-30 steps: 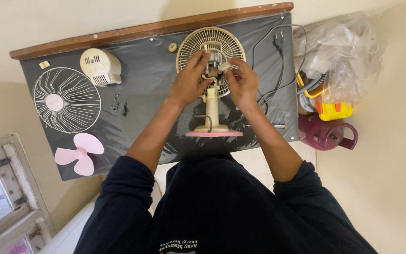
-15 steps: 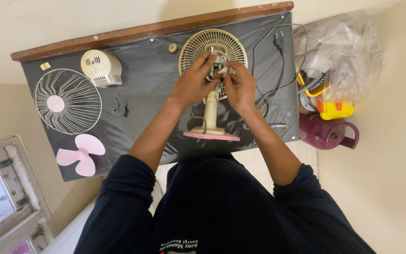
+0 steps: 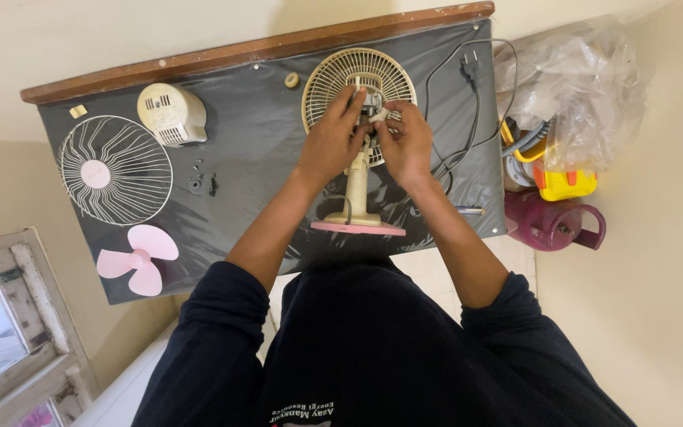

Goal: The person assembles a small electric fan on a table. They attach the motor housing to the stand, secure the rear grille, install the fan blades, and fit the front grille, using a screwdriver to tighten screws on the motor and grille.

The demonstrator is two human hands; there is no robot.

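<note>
A small cream table fan (image 3: 355, 178) with a pink base stands on a table covered in black sheet (image 3: 254, 150). Its rear grille (image 3: 333, 75) is still on; the motor (image 3: 371, 101) is bare. My left hand (image 3: 330, 144) grips the motor from the left. My right hand (image 3: 405, 142) holds it from the right, fingertips on small metal parts. The front wire grille (image 3: 115, 169), pink blade (image 3: 136, 258) and cream motor cover (image 3: 171, 113) lie apart at the left.
A black power cord with plug (image 3: 468, 95) loops at the table's right. Small screws (image 3: 201, 183) and a round knob (image 3: 292, 80) lie loose. A plastic bag (image 3: 575, 87), yellow item (image 3: 564, 183) and maroon jug (image 3: 553, 223) sit on the floor at right. Window frame (image 3: 9, 332) at lower left.
Both hands stay on the fan's motor; the fingers have shifted slightly and the view has drifted a little. Nothing else on the table has moved.
</note>
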